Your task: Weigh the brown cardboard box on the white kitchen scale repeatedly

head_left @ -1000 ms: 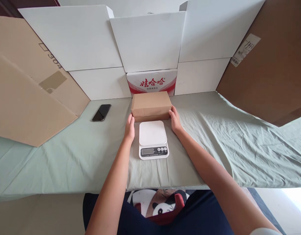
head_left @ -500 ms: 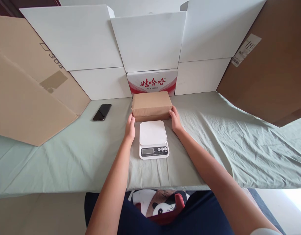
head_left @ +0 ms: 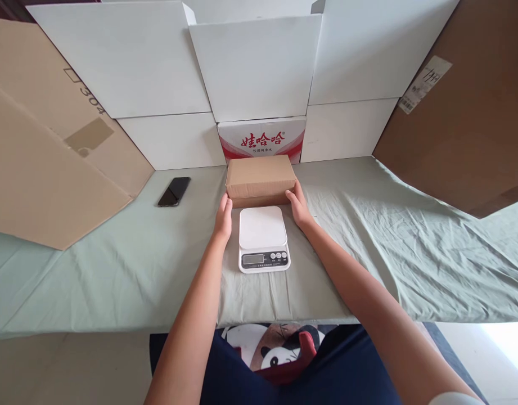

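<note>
Cardboard box point(head_left: 260, 175) is sitting on the cloth-covered surface point(head_left: 368, 247), just behind the white kitchen scale point(head_left: 262, 237) and in front of the red-and-white printed carton point(head_left: 262, 139). Going from the left: a dark phone point(head_left: 174, 191) is lying well apart from the work, near the leaning brown cardboard sheet point(head_left: 52, 163). The left hand point(head_left: 223, 219) is pressing its fingertips against the box's left front corner, fingers loosely extended rather than clenched. The scale is resting between the two wrists, its platform bare and its display facing the person. The right hand point(head_left: 298, 207) is cupping the box's right front corner, thumb along the front face. Both hands are bracing the box from opposite ends, and it is lying flat on the surface, not lifted.

Judging from this, an even squeeze from both sides is what is keeping the box level; a grip low on the ends with palms flat seems better than fingertips alone, since the box looks wider than the scale's platform and could tip if set down off-centre. Wrists are passing close to the scale, so keeping them off the platform is worth minding.
</note>
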The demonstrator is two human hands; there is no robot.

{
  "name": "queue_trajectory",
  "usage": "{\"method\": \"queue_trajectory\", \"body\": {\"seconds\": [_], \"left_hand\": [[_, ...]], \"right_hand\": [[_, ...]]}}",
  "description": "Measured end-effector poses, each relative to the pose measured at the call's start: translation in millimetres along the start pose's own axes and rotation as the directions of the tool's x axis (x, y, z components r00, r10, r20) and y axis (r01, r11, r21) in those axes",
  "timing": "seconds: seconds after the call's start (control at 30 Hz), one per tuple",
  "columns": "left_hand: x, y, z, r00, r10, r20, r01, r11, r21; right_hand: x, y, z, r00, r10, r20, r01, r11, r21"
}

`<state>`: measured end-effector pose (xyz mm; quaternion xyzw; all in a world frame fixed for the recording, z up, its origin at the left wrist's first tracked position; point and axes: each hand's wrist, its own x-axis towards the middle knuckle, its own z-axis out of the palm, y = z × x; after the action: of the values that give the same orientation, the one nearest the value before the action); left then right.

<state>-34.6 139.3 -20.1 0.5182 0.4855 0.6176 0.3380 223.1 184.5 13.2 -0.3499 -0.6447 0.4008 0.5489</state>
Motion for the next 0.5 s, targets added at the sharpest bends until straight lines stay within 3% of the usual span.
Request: {"method": "queue_trajectory", "body": {"seconds": [0.13,0.27,0.4,0.5], "left_hand": [[-3,11,0.9,0.999,-0.035,-0.004,0.035,0.999,-0.006],[-17,31,1.2,0.996,0.093,0.011,-0.093,0.996,-0.01],[-50,51,0.2,0.982,0.191,-0.007,-0.191,0.98,-0.054],[-86,58,-2.9,0.981,0.186,-0.055,-0.188,0.981,-0.054]], "right_hand": [[1,8,0,0.996,-0.089,0.015,0.089,0.995,-0.036],[-6,6,0,0.976,-0.215,-0.013,0.214,0.975,-0.052],[-31,-14,0,0.972,-0.234,-0.038,0.232,0.972,-0.04],[-64,-29,-2,0.98,-0.192,-0.045,0.192,0.981,-0.013]]}}
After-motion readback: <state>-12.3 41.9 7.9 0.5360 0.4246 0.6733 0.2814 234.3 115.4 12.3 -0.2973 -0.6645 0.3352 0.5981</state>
